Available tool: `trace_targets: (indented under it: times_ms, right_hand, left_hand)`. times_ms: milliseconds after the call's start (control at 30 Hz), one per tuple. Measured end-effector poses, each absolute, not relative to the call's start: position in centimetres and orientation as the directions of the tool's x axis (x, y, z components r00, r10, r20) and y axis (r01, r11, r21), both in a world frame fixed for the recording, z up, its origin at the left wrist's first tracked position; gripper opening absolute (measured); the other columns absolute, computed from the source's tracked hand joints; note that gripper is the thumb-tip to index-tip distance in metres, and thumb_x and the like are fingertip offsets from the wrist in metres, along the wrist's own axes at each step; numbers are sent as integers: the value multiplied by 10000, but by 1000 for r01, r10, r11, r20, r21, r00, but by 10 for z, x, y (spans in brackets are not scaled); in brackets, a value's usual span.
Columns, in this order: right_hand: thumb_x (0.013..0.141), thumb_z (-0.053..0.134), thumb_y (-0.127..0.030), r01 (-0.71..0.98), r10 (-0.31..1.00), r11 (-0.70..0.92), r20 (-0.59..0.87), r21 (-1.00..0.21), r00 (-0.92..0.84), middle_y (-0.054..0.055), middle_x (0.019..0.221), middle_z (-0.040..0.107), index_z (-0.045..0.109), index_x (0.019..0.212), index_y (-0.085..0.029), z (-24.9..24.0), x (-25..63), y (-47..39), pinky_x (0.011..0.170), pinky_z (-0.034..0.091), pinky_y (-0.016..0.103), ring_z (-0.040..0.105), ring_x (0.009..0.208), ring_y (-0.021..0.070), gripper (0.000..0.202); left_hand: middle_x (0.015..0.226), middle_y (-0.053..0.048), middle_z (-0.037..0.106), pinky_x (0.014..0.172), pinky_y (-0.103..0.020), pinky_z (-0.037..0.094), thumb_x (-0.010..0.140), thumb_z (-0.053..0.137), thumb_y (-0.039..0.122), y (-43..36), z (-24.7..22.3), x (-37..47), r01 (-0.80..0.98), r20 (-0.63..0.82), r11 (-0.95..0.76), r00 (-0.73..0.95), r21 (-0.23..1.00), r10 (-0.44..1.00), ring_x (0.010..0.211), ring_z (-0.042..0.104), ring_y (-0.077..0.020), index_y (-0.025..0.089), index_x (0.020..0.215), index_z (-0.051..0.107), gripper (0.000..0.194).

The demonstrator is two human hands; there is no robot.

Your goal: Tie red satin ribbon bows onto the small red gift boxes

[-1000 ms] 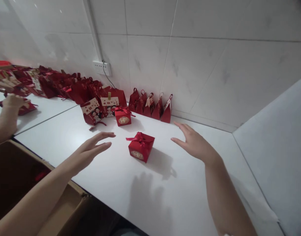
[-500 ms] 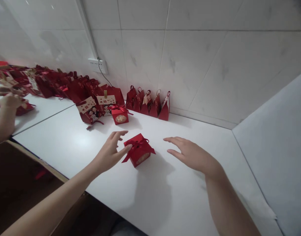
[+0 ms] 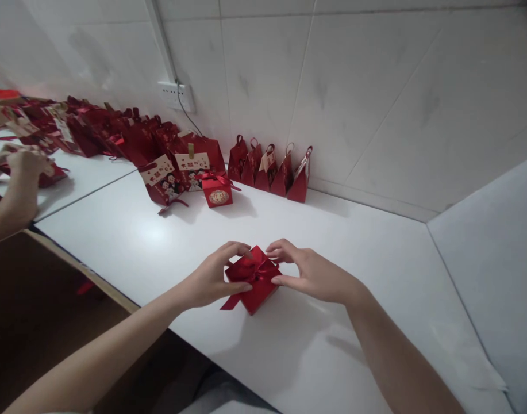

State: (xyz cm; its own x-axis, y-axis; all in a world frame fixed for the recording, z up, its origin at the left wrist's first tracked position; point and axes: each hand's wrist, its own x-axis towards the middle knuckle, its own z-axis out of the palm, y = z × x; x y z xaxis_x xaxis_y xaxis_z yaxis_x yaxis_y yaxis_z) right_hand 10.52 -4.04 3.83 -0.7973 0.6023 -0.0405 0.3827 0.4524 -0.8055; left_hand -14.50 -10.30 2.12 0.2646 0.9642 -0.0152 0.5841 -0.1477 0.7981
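Observation:
A small red gift box (image 3: pixel 258 296) stands on the white table in front of me, tied on top with a dark red ribbon bow (image 3: pixel 258 273). My left hand (image 3: pixel 215 276) curls around its left side, thumb on the near top edge and fingers bent over the back. From the other side, my right hand (image 3: pixel 310 270) grips it with thumb and fingertips at the bow's right end. One ribbon tail hangs off the left of the box. Some fingertips are hidden behind the bow.
A second red gift box (image 3: pixel 218 192) stands farther back beside printed red gift bags (image 3: pixel 162 181). Several pointed red boxes (image 3: pixel 278 172) line the tiled wall. More red bags (image 3: pixel 116 135) crowd the left, near a co-worker's hands (image 3: pixel 26 164). A white panel (image 3: pixel 496 247) rises at right.
My right hand has moved left to the box, and my left hand has closed around it. The box has turned, so its gold label no longer shows. The view has shifted slightly.

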Motion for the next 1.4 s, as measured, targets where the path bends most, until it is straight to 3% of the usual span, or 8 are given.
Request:
trace_targets:
  times_ms: [100, 233, 533, 667, 833, 967, 1133, 1400]
  right_hand:
    - [904, 609, -310, 367, 572, 520, -4, -772, -820, -4, 1330, 584, 574, 1094, -302, 43, 108, -41, 1039, 454, 411, 567, 1216, 216, 194]
    - [928, 572, -313, 394, 562, 543, -27, -742, -827, 7, 1392, 517, 611, 986, -273, 37, 104, -38, 1062, 422, 408, 516, 1270, 217, 80]
    - [945, 541, -375, 365, 558, 443, -67, -819, -827, 15, 1369, 535, 576, 790, -227, 44, 108, -37, 974, 446, 371, 571, 1152, 208, 216]
    - [940, 545, -383, 352, 569, 402, -71, -845, -819, 17, 1348, 545, 561, 764, -225, 42, 108, -35, 970, 436, 357, 568, 1151, 204, 237]
    - [949, 500, -372, 462, 663, 404, -95, -789, -743, 14, 1294, 565, 524, 718, -209, 33, 104, -33, 948, 425, 366, 581, 1104, 194, 284]
    - [950, 465, -364, 561, 683, 446, -139, -697, -717, 16, 1037, 633, 512, 732, -213, 29, 101, -35, 790, 445, 338, 602, 897, 179, 270]
    - [994, 357, -419, 617, 664, 439, -227, -654, -713, -1, 841, 604, 518, 766, -223, 30, 103, -34, 682, 410, 317, 559, 745, 165, 341]
    - [1021, 306, -415, 558, 661, 383, -203, -736, -722, 22, 927, 617, 553, 808, -223, 27, 105, -29, 773, 422, 332, 576, 823, 171, 378]
  left_hand:
    - [1378, -66, 506, 1003, -488, 463, 751, 733, 392, -105, 22, -145, 604, -41, -158, 303, 781, 952, 1213, 524, -303, 246, 935, 626, 258]
    - [1394, -82, 494, 1041, -524, 420, 724, 762, 440, -101, 19, -146, 590, -69, -118, 285, 799, 956, 1269, 474, -325, 221, 852, 588, 308]
    - [1394, -63, 505, 988, -427, 473, 817, 670, 491, -99, 25, -146, 507, -123, -66, 331, 859, 936, 1131, 585, -258, 162, 663, 561, 380]
    - [1336, -58, 559, 916, -385, 502, 887, 556, 546, -95, 27, -140, 563, -161, -17, 265, 827, 951, 1074, 607, -242, 170, 647, 645, 455]
    - [1157, -67, 662, 828, -354, 506, 935, 437, 576, -86, 26, -132, 690, -124, -57, 210, 722, 970, 963, 625, -227, 201, 668, 735, 548]
    - [1098, -56, 696, 810, -356, 480, 898, 482, 617, -81, 22, -128, 758, -63, -128, 218, 640, 974, 991, 608, -241, 189, 523, 664, 598]
    - [994, -68, 711, 769, -372, 454, 815, 592, 649, -80, 12, -127, 807, -1, -174, 211, 565, 978, 934, 616, -239, 161, 455, 530, 610]
    - [1055, -59, 707, 755, -354, 456, 770, 690, 568, -78, 8, -128, 775, -32, -188, 259, 603, 965, 943, 616, -230, 150, 464, 395, 596]
